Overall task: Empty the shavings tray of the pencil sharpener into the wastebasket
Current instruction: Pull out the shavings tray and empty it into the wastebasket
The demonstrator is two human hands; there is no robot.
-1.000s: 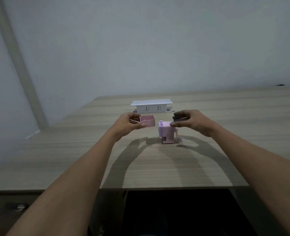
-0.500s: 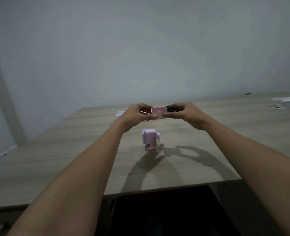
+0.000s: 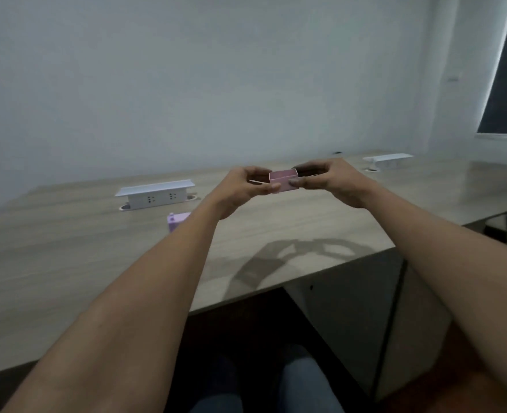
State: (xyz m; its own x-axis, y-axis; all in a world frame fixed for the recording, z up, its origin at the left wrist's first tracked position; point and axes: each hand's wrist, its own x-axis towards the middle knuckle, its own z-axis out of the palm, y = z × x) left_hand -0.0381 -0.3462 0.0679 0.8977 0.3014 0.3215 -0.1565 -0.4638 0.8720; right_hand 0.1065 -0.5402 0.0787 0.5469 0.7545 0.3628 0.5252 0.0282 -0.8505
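The tray (image 3: 283,180), a small pink open-topped box, is held in the air above the table (image 3: 67,248), level and mouth up, between both hands. The left hand (image 3: 243,186) pinches its left end and the right hand (image 3: 329,180) pinches its right end; each is closed on the tray, thumb toward the camera and fingers behind. The sharpener (image 3: 177,221), a lilac body, stands on the table well apart to the left, partly hidden by the left forearm. No wastebasket is in view. Two white socket boxes sit further back on the table, one (image 3: 156,195) behind the sharpener and one (image 3: 387,160) at far right. Handling judgement: the tray appears to be thin moulded plastic, light and stiff, with smooth walls that may slip under a weak pinch. Its contents cannot be seen from this angle; any shavings would be loose and would spill if the tray tilts. Take hold across the two short end walls, as now, or across the long walls with one hand. Keep the mouth upward during transport. Avoid squeezing hard, since thin walls may flex. Tip only once over the wastebasket.
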